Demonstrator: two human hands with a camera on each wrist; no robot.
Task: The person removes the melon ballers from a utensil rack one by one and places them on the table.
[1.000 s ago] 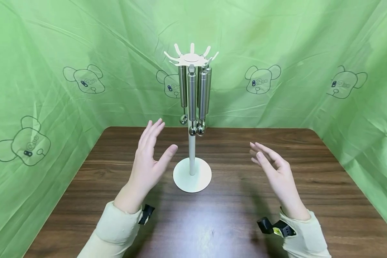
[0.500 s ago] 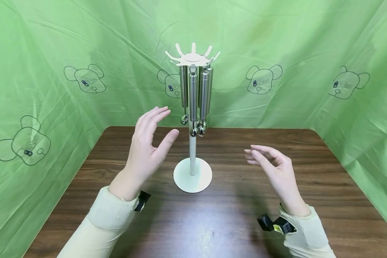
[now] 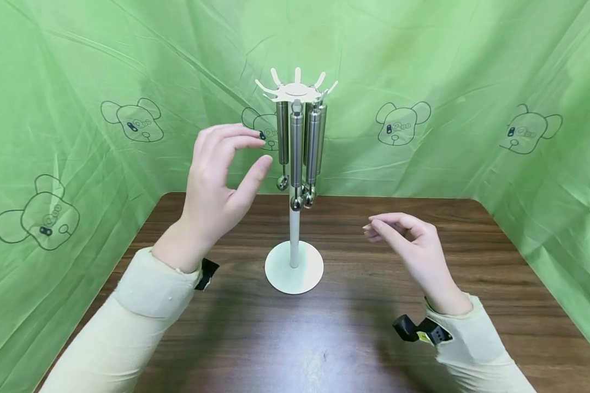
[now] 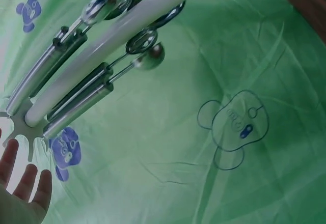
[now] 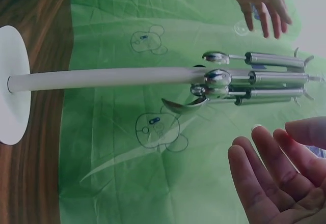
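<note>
— Green sheeting (image 3: 447,60) wraps round three sides, printed with outlined animal faces (image 3: 403,124), and a dark wood-grain bench (image 3: 344,333) spreads below!

— From the head view, centre stage goes to the white stand (image 3: 294,229), upright on its round base (image 3: 282,278), with steel-handled utensils (image 3: 296,147) hanging from its pronged top (image 3: 296,90).

— And the left hand (image 3: 213,185)?

— Raised just beside the utensils, on their left! That grip is wide, thumb and fingers well apart, fingers bent toward the handles with a gap between.

— Right hand (image 3: 418,245), please!

— Over the bench, clear of the stand on its right. A looser curl there, thumb tip near the fingers; whether they touch, I can't tell.

— Over to the left wrist: the pole slants across, utensils along both sides, and fingertips poke in at the lower left corner, near the prongs.

— Right wrist now! The stand lies sideways, a larger bowl-shaped head (image 5: 184,106) among the utensils, loosely bent right fingers below them, the left hand up top.
</note>
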